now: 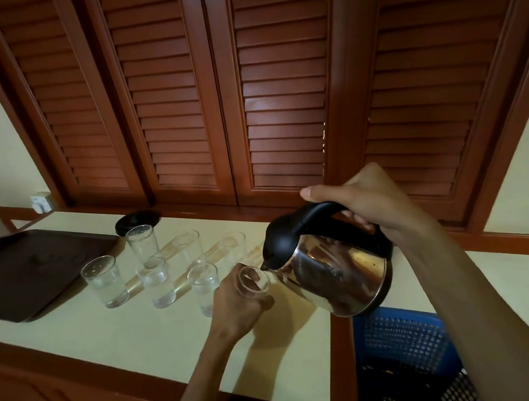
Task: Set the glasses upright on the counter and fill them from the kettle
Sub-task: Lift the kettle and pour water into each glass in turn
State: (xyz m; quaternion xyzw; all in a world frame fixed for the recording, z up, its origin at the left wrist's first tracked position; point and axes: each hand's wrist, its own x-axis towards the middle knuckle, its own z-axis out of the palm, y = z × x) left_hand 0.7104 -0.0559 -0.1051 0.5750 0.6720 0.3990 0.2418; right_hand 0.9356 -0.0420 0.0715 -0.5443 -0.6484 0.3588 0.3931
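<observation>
My right hand (pixel 362 202) grips the black handle of a steel kettle (pixel 338 275), tilted so its spout touches the rim of a clear glass (pixel 254 280). My left hand (pixel 236 301) holds that glass, tipped toward the spout, just above the cream counter (pixel 139 337). To the left, several clear glasses stand upright on the counter in two rows, among them one front left (pixel 104 281), one front middle (pixel 156 280) and one right beside my left hand (pixel 203 287). The front ones hold water.
A dark brown tray (pixel 11 270) lies at the counter's left end. The black kettle base (pixel 137 221) sits at the back by the louvred wooden doors (pixel 273 80). A blue plastic basket (pixel 409 346) stands below the counter's right edge. A wall socket (pixel 41 201) is far left.
</observation>
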